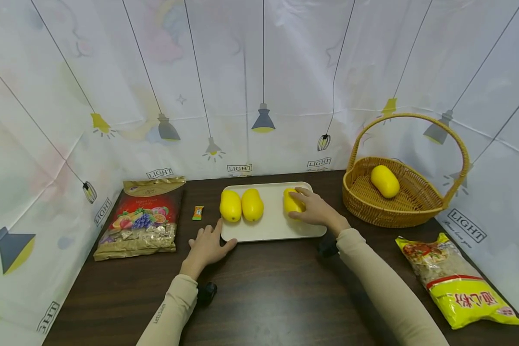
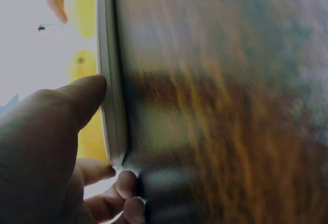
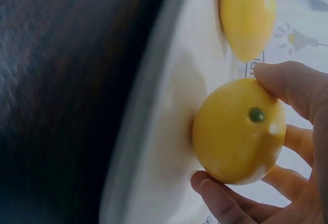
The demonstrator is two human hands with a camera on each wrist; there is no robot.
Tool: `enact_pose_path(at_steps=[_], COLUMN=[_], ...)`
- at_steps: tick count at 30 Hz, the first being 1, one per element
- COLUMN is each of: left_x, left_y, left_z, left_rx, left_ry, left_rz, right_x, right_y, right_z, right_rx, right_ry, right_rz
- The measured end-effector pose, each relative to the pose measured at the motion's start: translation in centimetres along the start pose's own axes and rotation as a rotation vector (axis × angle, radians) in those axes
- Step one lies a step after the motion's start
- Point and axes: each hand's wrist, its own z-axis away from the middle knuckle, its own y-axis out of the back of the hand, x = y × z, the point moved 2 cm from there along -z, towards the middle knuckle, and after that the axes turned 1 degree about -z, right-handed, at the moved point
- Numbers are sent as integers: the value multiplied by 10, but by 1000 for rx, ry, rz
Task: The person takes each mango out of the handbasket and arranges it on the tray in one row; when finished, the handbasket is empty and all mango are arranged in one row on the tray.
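My right hand [image 1: 313,207] grips a yellow mango [image 3: 238,131] at the right part of a cream tray [image 1: 272,230]. In the right wrist view its thumb and fingers lie around the fruit, whose green stem spot shows. Two more mangoes, a left one [image 1: 231,205] and a right one [image 1: 252,205], lie side by side on the tray's left part. My left hand [image 1: 207,246] is at the tray's front left corner with fingers spread. The left wrist view has its thumb [image 2: 84,98] touching the tray's rim [image 2: 114,80].
A wicker basket [image 1: 389,218] with a tall handle stands at the right, one mango [image 1: 385,181] inside. Before it lies a yellow food bag [image 1: 463,283]. At the left are a red and gold candy bag [image 1: 140,218] and a small wrapped candy [image 1: 197,213]. Printed sheets border the dark table.
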Motion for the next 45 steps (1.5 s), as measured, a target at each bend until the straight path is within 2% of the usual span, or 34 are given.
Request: enact_pose_path(at_steps=[8,26,45], left_x=[-1,-2,-3], left_y=[-1,-3,-4], left_z=[0,-3,-4], left_rx=[18,7,16], left_ry=[-6,-1,3], left_rz=[4,-4,-7], right_x=[-8,-36,-43], right_y=[-7,-20,-24], right_z=[-2,-17,-23], right_rx=[8,-28,-16], right_ry=[4,31,78], right_rz=[-47,-46,-15])
